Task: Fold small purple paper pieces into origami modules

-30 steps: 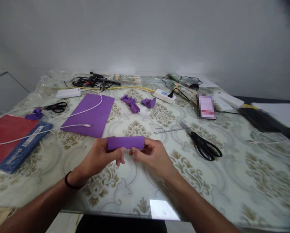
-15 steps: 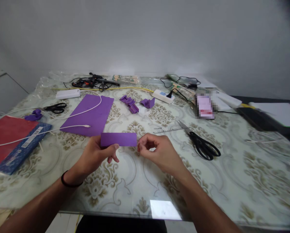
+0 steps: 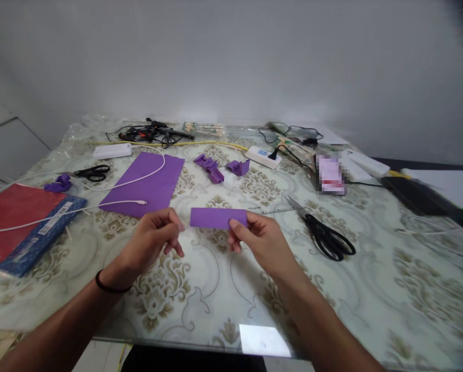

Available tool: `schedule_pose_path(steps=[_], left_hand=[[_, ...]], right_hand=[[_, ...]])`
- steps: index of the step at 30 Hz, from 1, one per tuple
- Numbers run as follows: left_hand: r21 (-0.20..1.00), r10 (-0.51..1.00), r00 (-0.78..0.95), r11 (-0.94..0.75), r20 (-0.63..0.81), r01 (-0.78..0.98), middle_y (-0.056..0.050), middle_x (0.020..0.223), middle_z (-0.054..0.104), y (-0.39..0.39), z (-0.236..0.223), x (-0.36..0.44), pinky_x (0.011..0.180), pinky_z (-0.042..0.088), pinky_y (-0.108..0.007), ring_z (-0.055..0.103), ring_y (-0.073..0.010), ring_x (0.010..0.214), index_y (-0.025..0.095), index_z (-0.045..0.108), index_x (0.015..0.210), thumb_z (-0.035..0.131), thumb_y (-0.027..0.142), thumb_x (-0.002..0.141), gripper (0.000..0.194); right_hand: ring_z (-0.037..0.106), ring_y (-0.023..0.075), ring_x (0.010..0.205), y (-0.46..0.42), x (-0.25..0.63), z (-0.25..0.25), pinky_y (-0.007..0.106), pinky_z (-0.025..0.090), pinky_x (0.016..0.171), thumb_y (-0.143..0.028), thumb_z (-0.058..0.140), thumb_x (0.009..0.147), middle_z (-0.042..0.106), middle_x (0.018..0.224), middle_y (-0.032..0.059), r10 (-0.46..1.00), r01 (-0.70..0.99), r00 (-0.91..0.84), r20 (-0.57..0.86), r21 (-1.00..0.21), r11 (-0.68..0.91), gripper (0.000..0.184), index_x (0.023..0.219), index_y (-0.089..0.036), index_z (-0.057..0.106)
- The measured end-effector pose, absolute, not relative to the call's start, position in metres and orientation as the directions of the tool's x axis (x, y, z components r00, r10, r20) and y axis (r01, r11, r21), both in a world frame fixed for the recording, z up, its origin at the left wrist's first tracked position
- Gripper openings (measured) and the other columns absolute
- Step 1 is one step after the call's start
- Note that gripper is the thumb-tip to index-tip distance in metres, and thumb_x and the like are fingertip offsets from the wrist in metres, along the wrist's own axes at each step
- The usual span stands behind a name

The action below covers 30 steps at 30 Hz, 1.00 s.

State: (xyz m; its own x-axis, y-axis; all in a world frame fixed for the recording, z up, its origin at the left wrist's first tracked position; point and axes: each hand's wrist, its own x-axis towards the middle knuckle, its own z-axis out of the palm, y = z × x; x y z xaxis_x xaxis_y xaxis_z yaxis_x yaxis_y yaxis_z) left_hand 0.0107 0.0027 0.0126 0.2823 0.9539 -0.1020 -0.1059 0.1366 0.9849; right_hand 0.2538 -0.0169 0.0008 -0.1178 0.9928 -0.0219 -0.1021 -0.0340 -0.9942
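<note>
A narrow purple strip (image 3: pixel 212 218) is held up above a glass-topped, floral-patterned table (image 3: pixel 216 289), to the right of a large purple sheet (image 3: pixel 157 188) and nearer the person. Its long axis runs left to right, almost level, one short end pointing towards the left hand (image 3: pixel 154 237) and the other pinched in the right hand (image 3: pixel 260 237). The right thumb presses on the front with fingers tucked behind, so part of that end, and the strip's back, are hidden from me. The left hand is just beside the opposite end, apart from the strip, its fingers loosely curled; whether thumb and forefinger meet, I cannot tell. Well to the right of the sheet, a phone (image 3: pixel 330 173) is blurred into blocks, and a clear ruler (image 3: pixel 274 211) near black scissors (image 3: pixel 330 237) is hard to make out. Left of the sheet, a red-and-blue packet (image 3: pixel 22 204) is cut off at the edge of view. The strip itself looks thin, flat and plain, straight-edged, its purple close to the sheet's.
</note>
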Motion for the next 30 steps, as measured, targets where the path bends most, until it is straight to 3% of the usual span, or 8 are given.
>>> schedule_pose_path(steps=[5, 7, 9, 13, 16, 19, 26, 30], left_hand=[[0.982, 0.984, 0.164, -0.044, 0.074, -0.183, 0.004, 0.071, 0.064, 0.007, 0.016, 0.005, 0.059, 0.064, -0.025, 0.060, -0.0113, 0.060, 0.021, 0.065, 0.082, 0.073, 0.023, 0.086, 0.009], [0.972, 0.940, 0.248, -0.223, 0.234, -0.070, -0.004, 0.125, 0.071, 0.002, 0.013, 0.008, 0.077, 0.068, -0.032, 0.072, -0.0196, 0.101, 0.029, 0.065, 0.126, 0.079, 0.020, 0.087, 0.043], [0.913, 0.870, 0.370, -0.391, 0.326, 0.117, -0.008, 0.151, 0.059, -0.003, 0.009, 0.011, 0.095, 0.064, -0.037, 0.064, -0.0256, 0.130, 0.033, 0.059, 0.144, 0.082, 0.019, 0.086, 0.063], [0.765, 0.823, 0.418, -0.538, 0.386, 0.354, -0.008, 0.125, 0.076, -0.006, 0.007, 0.014, 0.104, 0.057, -0.038, 0.071, -0.0231, 0.117, 0.024, 0.072, 0.130, 0.074, 0.017, 0.093, 0.038], [0.782, 0.848, 0.376, -0.506, 0.373, 0.365, -0.009, 0.118, 0.079, -0.005, 0.011, 0.015, 0.099, 0.057, -0.037, 0.074, -0.0229, 0.107, 0.021, 0.077, 0.120, 0.073, 0.023, 0.096, 0.025], [0.832, 0.889, 0.351, -0.418, 0.294, 0.364, -0.008, 0.113, 0.081, -0.006, 0.014, 0.015, 0.086, 0.058, -0.032, 0.075, -0.0228, 0.100, 0.021, 0.079, 0.117, 0.068, 0.031, 0.101, 0.022], [0.899, 0.939, 0.317, -0.248, 0.132, 0.360, 0.003, 0.061, 0.056, -0.008, 0.008, 0.013, 0.052, 0.033, -0.024, 0.047, -0.0117, 0.056, 0.017, 0.067, 0.074, 0.063, 0.038, 0.101, 0.035], [0.958, 0.949, 0.302, -0.166, 0.090, 0.235, 0.005, 0.062, 0.048, -0.007, 0.006, 0.013, 0.049, 0.031, -0.023, 0.042, -0.0117, 0.055, 0.018, 0.072, 0.091, 0.068, 0.039, 0.098, 0.022]], right_hand=[[0.053, 0.0093, 0.044, -0.012, 0.262, -0.002, 0.027, 0.054, 0.052, -0.060, 0.082, 0.085, 0.068, 0.063, -0.0028, 0.997, -0.153, -0.074, -0.014, -0.988, -0.025, 0.045, 0.073, -0.020, 0.065], [0.056, 0.0097, 0.045, -0.013, 0.258, -0.004, 0.026, 0.052, 0.052, -0.058, 0.081, 0.086, 0.070, 0.064, -0.0010, 0.993, -0.145, -0.118, -0.025, -0.989, -0.042, 0.044, 0.074, -0.018, 0.067], [0.058, 0.0099, 0.047, -0.016, 0.253, -0.005, 0.025, 0.050, 0.052, -0.057, 0.081, 0.088, 0.071, 0.064, 0.0009, 0.985, -0.129, -0.169, -0.039, -0.990, -0.061, 0.044, 0.073, -0.017, 0.069], [0.061, 0.0110, 0.050, -0.020, 0.246, -0.004, 0.027, 0.054, 0.056, -0.058, 0.078, 0.090, 0.072, 0.068, 0.0024, 0.963, -0.104, -0.261, -0.065, -0.990, -0.095, 0.045, 0.076, -0.016, 0.070], [0.068, 0.0143, 0.064, -0.020, 0.244, -0.002, 0.028, 0.060, 0.061, -0.053, 0.082, 0.088, 0.073, 0.087, 0.0025, 0.967, -0.107, -0.250, -0.056, -0.991, -0.085, 0.038, 0.104, -0.020, 0.072], [0.071, 0.0199, 0.091, -0.020, 0.244, -0.001, 0.030, 0.065, 0.066, -0.047, 0.086, 0.085, 0.068, 0.117, 0.0060, 0.979, -0.102, -0.204, -0.001, -0.995, -0.022, 0.055, 0.131, -0.028, 0.063], [0.067, 0.0180, 0.077, -0.022, 0.244, -0.006, 0.029, 0.059, 0.068, -0.045, 0.078, 0.091, 0.070, 0.088, 0.0021, 0.978, 0.052, -0.209, 0.000, -0.999, 0.011, 0.024, 0.095, -0.021, 0.075], [0.069, 0.0189, 0.083, -0.023, 0.245, -0.005, 0.030, 0.058, 0.073, -0.037, 0.080, 0.088, 0.075, 0.095, 0.0026, 0.985, 0.125, -0.170, 0.005, -0.992, 0.027, 0.024, 0.107, -0.023, 0.075]])
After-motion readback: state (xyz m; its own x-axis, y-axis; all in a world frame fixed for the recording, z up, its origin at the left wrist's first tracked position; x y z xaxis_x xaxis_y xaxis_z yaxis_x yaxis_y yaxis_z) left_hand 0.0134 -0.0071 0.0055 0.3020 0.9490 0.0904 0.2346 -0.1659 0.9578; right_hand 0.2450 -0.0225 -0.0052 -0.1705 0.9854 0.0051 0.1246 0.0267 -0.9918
